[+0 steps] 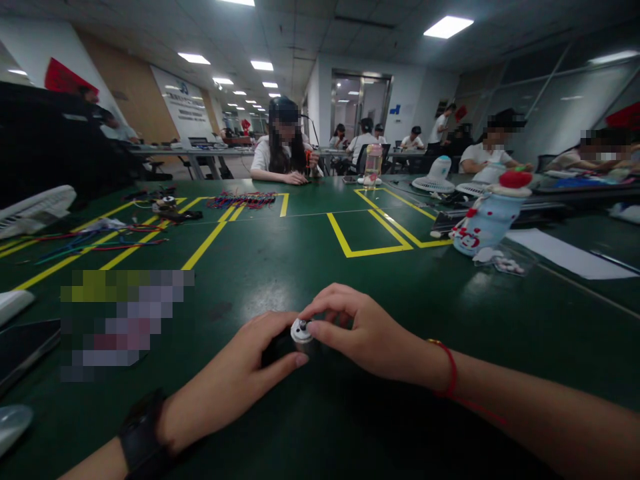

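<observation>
Small motor (301, 333), silver end cap with dark body, sits on the green counter (320, 267) between both hands. Left hand (235, 380) curled around the dark body, thumb pressed to its side. Right hand (357, 330) pinching the silver cap from above. Looks dense, rigid, smooth metal; likely slippery. Best gripped around the body, not the shaft.

Green table (310, 267) w/ yellow tape lines, holds wires (243, 199), water bottle (373, 165), paper sheet (570, 255), snowman bottle (487, 215).
</observation>
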Demonstrator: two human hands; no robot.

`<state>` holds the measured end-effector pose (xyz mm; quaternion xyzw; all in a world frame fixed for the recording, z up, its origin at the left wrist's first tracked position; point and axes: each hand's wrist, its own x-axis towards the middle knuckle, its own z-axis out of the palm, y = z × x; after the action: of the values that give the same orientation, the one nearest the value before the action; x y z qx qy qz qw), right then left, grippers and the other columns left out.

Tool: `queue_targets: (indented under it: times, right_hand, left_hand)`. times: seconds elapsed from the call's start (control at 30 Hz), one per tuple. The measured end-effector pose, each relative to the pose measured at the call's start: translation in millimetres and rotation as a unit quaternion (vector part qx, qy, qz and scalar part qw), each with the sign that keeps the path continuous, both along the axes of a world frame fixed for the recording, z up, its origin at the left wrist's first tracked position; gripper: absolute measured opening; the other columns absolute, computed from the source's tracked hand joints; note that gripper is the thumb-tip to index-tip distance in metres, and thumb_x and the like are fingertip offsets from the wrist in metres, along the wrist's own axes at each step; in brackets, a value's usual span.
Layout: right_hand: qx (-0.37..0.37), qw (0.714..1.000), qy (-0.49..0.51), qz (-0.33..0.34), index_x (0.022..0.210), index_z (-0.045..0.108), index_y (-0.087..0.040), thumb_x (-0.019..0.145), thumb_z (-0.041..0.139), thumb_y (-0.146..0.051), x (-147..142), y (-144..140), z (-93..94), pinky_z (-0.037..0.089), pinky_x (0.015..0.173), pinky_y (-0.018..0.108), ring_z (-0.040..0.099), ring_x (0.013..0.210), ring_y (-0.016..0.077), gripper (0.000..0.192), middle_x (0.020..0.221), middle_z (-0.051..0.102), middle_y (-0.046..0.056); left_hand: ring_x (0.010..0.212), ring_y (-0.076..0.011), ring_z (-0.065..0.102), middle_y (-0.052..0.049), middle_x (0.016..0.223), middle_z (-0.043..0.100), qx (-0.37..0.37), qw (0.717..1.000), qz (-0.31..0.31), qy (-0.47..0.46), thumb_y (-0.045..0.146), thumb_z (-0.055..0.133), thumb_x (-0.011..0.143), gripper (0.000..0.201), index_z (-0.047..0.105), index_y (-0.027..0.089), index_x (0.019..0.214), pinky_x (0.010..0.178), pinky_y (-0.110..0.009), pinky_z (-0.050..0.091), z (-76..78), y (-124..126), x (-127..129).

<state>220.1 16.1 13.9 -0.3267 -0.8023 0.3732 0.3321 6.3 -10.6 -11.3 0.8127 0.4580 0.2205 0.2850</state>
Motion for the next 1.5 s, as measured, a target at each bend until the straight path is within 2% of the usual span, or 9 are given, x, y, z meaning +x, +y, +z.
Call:
queue_targets:
  times: [0.17,0.3,0.63,0.83,1.07,1.17,1.27,1.4,1.5]
  right_hand:
    - [0.027,0.999,0.025,-0.033,0.089,0.071,-0.019,0.082,0.065,-0.024,-3.8,1.2,2.8,0.044,0.066,0.023,0.055,0.078,0.0113,0.01,0.091,0.061,0.002]
    - [0.024,0.998,0.033,-0.046,0.089,0.07,-0.02,0.084,0.064,-0.03,4.1,3.3,5.7,0.044,0.067,0.024,0.056,0.079,0.0129,0.013,0.091,0.062,0.002]
    - [0.029,0.996,-0.086,-0.011,0.089,0.07,-0.021,0.084,0.063,-0.024,27.3,2.8,-16.2,0.044,0.079,0.029,0.056,0.089,0.0159,0.009,0.094,0.062,0.003]
    - [0.069,0.985,-0.159,0.001,0.089,0.072,-0.022,0.084,0.064,-0.028,28.0,3.4,-16.8,0.04,0.084,0.034,0.053,0.091,0.0176,0.011,0.096,0.061,0.003]
    - [0.054,0.987,-0.151,0.019,0.089,0.072,-0.023,0.084,0.064,-0.027,31.6,3.3,-14.0,0.041,0.085,0.034,0.054,0.094,0.0181,0.01,0.1,0.061,0.004]
    - [0.024,0.99,-0.137,0.036,0.093,0.071,-0.022,0.082,0.066,-0.024,35.4,6.7,-8.7,0.043,0.084,0.033,0.055,0.093,0.0177,0.012,0.101,0.062,0.005]
    - [-0.064,0.991,-0.107,0.048,0.103,0.068,-0.021,0.081,0.066,-0.026,41.4,15.3,-4.7,0.047,0.074,0.03,0.058,0.083,0.0159,0.023,0.097,0.064,0.005]
    - [-0.205,0.979,-0.019,0.009,0.102,0.067,-0.018,0.081,0.065,-0.03,47.1,28.2,-6.1,0.046,0.066,0.027,0.059,0.075,0.0138,0.024,0.089,0.067,0.003]
    - [-0.254,0.965,0.05,-0.034,0.095,0.068,-0.015,0.08,0.066,-0.032,47.5,32.7,-10.2,0.044,0.065,0.025,0.058,0.071,0.0117,0.023,0.085,0.067,0.003]
  left_hand:
    - [0.107,-0.0204,0.056,0.0,0.119,0.059,0.004,1.0,0.0,-0.004,0.035,0.06,0.088,0.043,0.045,0.034,0.128,0.097,-0.041,0.045,-0.5,1.2,1.1]
    - [0.106,-0.0223,0.057,-0.002,0.12,0.06,0.008,1.0,0.0,-0.009,0.036,0.059,0.089,0.041,0.046,0.032,0.128,0.097,-0.043,0.046,2.2,0.1,0.9]
    - [0.108,-0.0225,0.058,-0.001,0.124,0.059,0.007,1.0,0.018,0.006,0.039,0.059,0.088,0.043,0.047,0.034,0.128,0.095,-0.039,0.048,2.5,-2.8,-2.5]
    - [0.11,-0.0214,0.057,0.001,0.124,0.058,0.001,1.0,0.024,0.013,0.04,0.059,0.088,0.043,0.046,0.035,0.128,0.098,-0.039,0.046,2.1,-3.6,-4.3]
    - [0.108,-0.0237,0.059,-0.003,0.122,0.061,0.031,0.999,0.032,0.015,0.044,0.059,0.086,0.041,0.05,0.032,0.124,0.097,-0.04,0.047,-0.1,-3.4,-3.9]
    - [0.106,-0.0237,0.06,-0.002,0.121,0.062,0.028,0.999,0.034,0.012,0.044,0.06,0.086,0.04,0.051,0.033,0.123,0.097,-0.04,0.047,1.1,-3.6,-3.4]
    - [0.106,-0.0233,0.06,0.0,0.12,0.063,0.019,0.999,0.035,0.011,0.044,0.06,0.086,0.04,0.052,0.034,0.123,0.097,-0.04,0.047,3.3,-4.0,-3.4]
    - [0.108,-0.0231,0.06,0.001,0.122,0.062,0.008,0.999,0.038,0.009,0.044,0.061,0.085,0.04,0.052,0.035,0.123,0.098,-0.039,0.047,4.7,-3.9,-3.6]
    - [0.11,-0.0231,0.059,0.002,0.123,0.061,0.001,0.999,0.041,0.014,0.045,0.061,0.085,0.039,0.052,0.036,0.122,0.1,-0.039,0.046,3.6,-3.7,-4.2]
